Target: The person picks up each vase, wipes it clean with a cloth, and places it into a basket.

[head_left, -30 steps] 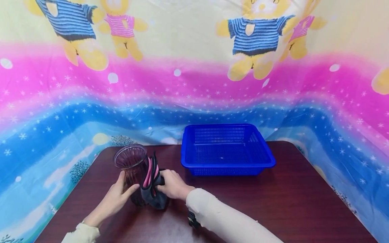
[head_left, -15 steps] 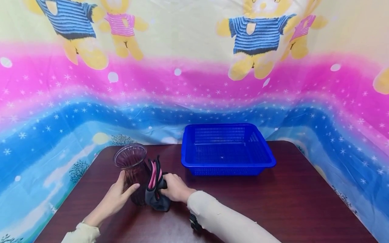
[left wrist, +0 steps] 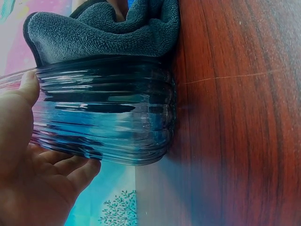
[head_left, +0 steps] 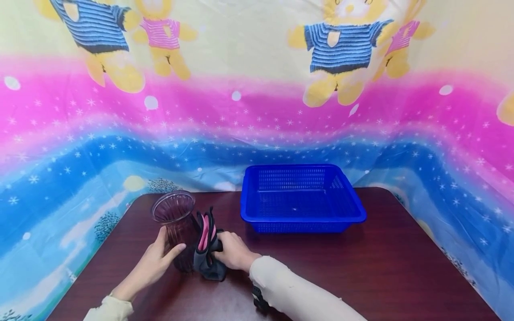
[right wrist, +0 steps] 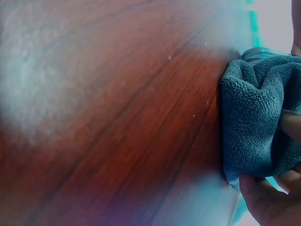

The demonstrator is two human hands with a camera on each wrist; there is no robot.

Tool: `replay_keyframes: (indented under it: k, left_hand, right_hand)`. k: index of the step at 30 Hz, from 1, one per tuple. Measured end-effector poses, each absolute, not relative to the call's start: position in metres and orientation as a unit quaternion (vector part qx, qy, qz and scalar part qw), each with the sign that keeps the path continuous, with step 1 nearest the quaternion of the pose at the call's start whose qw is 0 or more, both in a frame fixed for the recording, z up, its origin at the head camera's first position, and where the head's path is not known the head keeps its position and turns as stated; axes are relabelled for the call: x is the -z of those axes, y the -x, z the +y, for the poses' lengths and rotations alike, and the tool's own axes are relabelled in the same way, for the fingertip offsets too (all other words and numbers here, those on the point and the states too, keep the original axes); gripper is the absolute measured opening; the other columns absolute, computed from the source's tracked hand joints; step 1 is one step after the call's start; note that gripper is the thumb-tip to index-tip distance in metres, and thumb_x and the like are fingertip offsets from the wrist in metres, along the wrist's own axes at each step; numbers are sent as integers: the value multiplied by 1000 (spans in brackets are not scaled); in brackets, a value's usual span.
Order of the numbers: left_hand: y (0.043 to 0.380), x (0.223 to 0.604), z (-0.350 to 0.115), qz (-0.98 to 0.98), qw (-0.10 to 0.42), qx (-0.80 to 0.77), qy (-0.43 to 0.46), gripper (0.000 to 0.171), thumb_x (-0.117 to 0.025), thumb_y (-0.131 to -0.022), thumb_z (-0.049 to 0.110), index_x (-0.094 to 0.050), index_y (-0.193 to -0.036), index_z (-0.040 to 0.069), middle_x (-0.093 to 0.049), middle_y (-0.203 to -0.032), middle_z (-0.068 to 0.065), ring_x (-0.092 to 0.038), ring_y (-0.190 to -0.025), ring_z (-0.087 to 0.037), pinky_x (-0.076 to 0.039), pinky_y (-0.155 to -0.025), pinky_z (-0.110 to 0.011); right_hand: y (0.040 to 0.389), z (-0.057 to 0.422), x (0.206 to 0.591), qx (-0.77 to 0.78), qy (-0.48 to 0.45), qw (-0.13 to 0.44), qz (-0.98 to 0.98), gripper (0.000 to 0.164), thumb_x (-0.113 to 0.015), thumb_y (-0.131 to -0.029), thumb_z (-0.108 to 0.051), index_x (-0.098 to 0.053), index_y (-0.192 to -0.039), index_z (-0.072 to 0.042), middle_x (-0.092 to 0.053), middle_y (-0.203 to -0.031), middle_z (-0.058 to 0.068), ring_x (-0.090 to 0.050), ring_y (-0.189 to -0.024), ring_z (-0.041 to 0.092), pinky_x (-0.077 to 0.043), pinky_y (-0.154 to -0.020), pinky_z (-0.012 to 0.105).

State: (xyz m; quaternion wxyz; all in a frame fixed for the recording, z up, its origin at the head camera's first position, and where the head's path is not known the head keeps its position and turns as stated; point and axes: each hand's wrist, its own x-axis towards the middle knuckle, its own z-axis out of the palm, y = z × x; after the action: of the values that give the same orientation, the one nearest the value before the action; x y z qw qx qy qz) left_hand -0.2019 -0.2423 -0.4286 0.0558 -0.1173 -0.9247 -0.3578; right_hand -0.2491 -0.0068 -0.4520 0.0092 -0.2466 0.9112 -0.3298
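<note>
A purple-tinted ribbed glass vase (head_left: pixel 180 232) with a flared rim stands upright on the table. My left hand (head_left: pixel 150 263) grips its side, thumb toward me and fingers around the far side. In the left wrist view the vase's base (left wrist: pixel 157 113) rests at the tabletop. Bunched in my right hand (head_left: pixel 234 250) is a folded grey cloth (head_left: pixel 210 265) with black edging and pink inner layers. The cloth lies against the vase's right side in the left wrist view. Right-hand fingers (right wrist: pixel 263 197) pinch the fluffy grey fabric in the right wrist view.
A blue plastic basket (head_left: pixel 303 226) with perforated walls stands at the back of the dark red wooden table (head_left: pixel 361 267), to the right of the vase. A cartoon-bear curtain (head_left: pixel 257 116) hangs behind and around the table.
My right hand and the cloth have shifted a little to the right and down along the vase. The left hand and the vase have stayed in place.
</note>
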Motion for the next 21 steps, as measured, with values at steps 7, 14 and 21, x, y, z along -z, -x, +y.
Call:
replay_keyframes:
  k: [7, 14, 21]
  left_hand:
    - [204, 430, -242, -922, 67, 360, 125, 86, -56, -104, 31, -6, -152, -20, -31, -151, -45, -44, -137, -50, -43, -108, -58]
    - [204, 432, -242, -919, 79, 363, 134, 83, -57, -104, 28, -9, -152, -18, -32, -152, -42, -44, -138, -49, -44, -107, -57]
    - [203, 433, -242, -918, 88, 357, 148, 80, -58, -104, 21, -10, -150, -22, -35, -149, -44, -50, -133, -51, -44, -105, -59]
  right_hand:
    - [252, -7, 447, 354, 264, -13, 897, 8, -77, -86, -17, -71, -89, -16, -59, -71, -11, -50, -65, 1, -41, -58, 17]
    - [250, -7, 435, 377, 277, -14, 883, 6, -75, -87, -17, -70, -89, -16, -55, -69, -12, -49, -64, 1, -41, -57, 16]
    - [251, -11, 419, 400, 289, -37, 869, 4, -74, -87, -17, -70, -88, -16, -61, -73, -11, -51, -69, 1, -40, -61, 14]
